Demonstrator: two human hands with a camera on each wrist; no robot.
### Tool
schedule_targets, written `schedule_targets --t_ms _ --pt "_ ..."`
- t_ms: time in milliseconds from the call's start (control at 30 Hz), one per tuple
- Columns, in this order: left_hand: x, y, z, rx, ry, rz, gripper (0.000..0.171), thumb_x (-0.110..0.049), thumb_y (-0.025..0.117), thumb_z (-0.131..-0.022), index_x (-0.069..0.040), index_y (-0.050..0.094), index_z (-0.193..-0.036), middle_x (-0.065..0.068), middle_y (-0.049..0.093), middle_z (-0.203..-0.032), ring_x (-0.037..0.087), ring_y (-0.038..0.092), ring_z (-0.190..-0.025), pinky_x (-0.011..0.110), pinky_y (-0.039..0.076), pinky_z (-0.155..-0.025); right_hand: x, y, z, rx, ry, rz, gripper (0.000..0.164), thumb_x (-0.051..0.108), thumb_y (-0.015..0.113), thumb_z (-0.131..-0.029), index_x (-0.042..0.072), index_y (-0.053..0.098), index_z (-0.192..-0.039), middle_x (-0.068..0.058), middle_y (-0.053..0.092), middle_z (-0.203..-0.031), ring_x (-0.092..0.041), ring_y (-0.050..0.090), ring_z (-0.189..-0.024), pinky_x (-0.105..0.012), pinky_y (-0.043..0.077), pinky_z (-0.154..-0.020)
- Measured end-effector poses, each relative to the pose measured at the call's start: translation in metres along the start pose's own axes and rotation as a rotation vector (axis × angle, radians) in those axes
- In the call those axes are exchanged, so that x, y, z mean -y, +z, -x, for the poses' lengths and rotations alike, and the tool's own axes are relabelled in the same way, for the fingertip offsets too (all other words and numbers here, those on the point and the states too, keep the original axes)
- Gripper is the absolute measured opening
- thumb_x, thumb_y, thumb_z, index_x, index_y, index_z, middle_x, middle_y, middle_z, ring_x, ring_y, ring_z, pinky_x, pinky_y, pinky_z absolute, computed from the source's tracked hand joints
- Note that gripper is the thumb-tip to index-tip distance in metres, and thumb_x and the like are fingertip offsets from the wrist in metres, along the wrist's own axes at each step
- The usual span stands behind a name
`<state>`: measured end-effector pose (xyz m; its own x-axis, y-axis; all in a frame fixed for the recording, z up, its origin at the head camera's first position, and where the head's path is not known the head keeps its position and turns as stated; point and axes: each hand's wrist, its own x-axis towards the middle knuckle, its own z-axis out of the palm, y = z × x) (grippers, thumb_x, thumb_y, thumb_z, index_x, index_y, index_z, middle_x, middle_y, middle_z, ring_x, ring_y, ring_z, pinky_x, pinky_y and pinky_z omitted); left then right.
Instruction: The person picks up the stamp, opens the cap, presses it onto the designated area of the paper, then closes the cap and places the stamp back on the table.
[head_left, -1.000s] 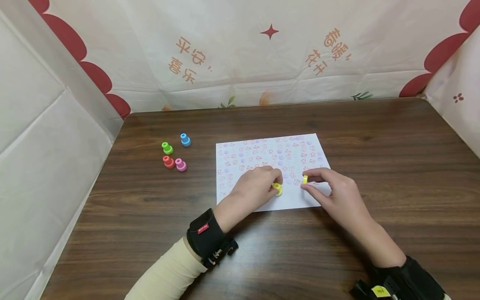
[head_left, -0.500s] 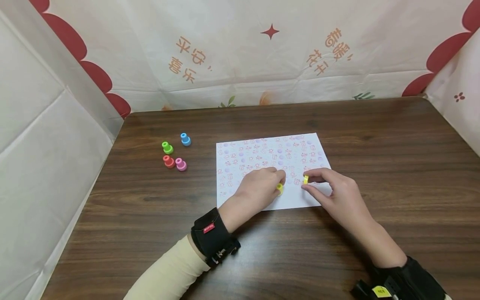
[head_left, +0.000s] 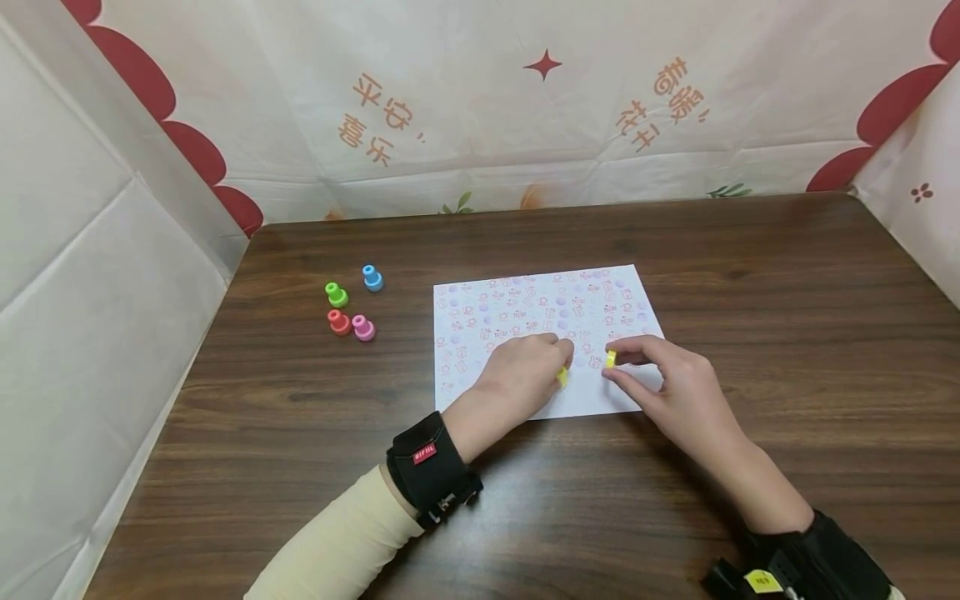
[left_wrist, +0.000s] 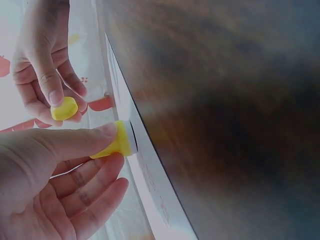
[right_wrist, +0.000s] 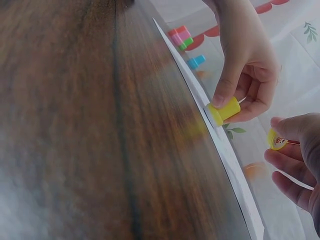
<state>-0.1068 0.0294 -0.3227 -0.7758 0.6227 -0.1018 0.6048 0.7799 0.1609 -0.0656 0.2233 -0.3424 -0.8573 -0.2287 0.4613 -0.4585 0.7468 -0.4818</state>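
My left hand (head_left: 521,375) pinches a yellow toy stamp (left_wrist: 119,141) between thumb and fingers, over the lower middle of the printed white paper (head_left: 592,402). In the right wrist view the pale base of this stamp (right_wrist: 224,111) faces the sheet, at its surface or very close; contact is hard to tell. From the head view most of the stamp is hidden behind the fingers. My right hand (head_left: 678,392) holds a small round yellow cap (left_wrist: 64,108) by thumb and fingertips above the paper's right part. A printed label shows on the cap's face in the right wrist view.
Left of the paper stand a blue stamp (head_left: 372,278), a green stamp (head_left: 337,295), a red stamp (head_left: 339,322) and a pink stamp (head_left: 363,328), all capped. Rows of small red and purple prints cover much of the sheet. A white cloth (head_left: 480,108) hangs behind the brown table (head_left: 262,400).
The left hand has shifted slightly right over the paper with the yellow stamp, whose top is now more hidden by the fingers. The right hand keeps its place with the cap.
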Motion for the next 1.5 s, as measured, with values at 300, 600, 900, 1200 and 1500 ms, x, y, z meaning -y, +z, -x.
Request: schedule_targets --t_ms 300,600,900,1200,1500 --pt "-0.0006 0.0014 -0.0001 -0.019 0.015 -0.006 0.021 -0.019 0.069 -0.088 -0.015 0.066 -0.108 -0.001 0.069 -0.1 0.009 0.055 -0.076 0.026 0.055 -0.072 -0.0004 0.0021 0.0012 -0.009 -0.013 0.004 0.031 0.01 0.083 -0.07 0.009 0.07 -0.098 -0.004 0.075 -0.086 -0.016 0.069 -0.077 -0.045 0.056 -0.061" --pt "0.0 0.0016 -0.0002 -0.019 0.031 -0.015 0.021 -0.018 0.07 -0.087 -0.015 0.066 -0.107 -0.001 0.069 -0.098 0.009 0.055 -0.075 0.025 0.054 -0.07 0.001 0.0033 0.0005 0.002 -0.011 0.01 0.031 0.01 0.083 -0.07 0.008 0.069 -0.098 -0.005 0.075 -0.085 -0.018 0.069 -0.077 -0.046 0.056 -0.061" --pt "0.0015 0.0009 0.0003 -0.004 0.043 -0.031 0.02 -0.019 0.071 -0.087 -0.015 0.066 -0.106 -0.001 0.069 -0.098 0.009 0.055 -0.075 0.025 0.054 -0.07 0.0009 0.0054 0.0022 -0.006 -0.016 0.01 0.032 0.009 0.084 -0.069 0.008 0.069 -0.098 -0.005 0.075 -0.085 -0.017 0.069 -0.076 -0.045 0.056 -0.061" --pt "0.0032 0.0011 0.0009 0.01 0.052 -0.029 0.022 -0.019 0.072 -0.086 -0.015 0.065 -0.106 -0.002 0.068 -0.097 0.01 0.055 -0.076 0.025 0.054 -0.069 0.0012 0.0072 0.0034 -0.005 -0.013 0.01 0.031 0.01 0.083 -0.07 0.008 0.069 -0.097 -0.005 0.075 -0.085 -0.017 0.069 -0.076 -0.046 0.056 -0.061" --pt "0.0033 0.0028 0.0012 -0.006 0.051 -0.024 0.021 -0.018 0.072 -0.085 -0.015 0.065 -0.105 -0.002 0.068 -0.096 0.01 0.055 -0.075 0.025 0.054 -0.069 0.0006 0.0087 0.0049 -0.004 -0.009 0.012 0.03 0.01 0.083 -0.071 0.009 0.069 -0.097 -0.005 0.075 -0.084 -0.017 0.069 -0.076 -0.046 0.056 -0.062"
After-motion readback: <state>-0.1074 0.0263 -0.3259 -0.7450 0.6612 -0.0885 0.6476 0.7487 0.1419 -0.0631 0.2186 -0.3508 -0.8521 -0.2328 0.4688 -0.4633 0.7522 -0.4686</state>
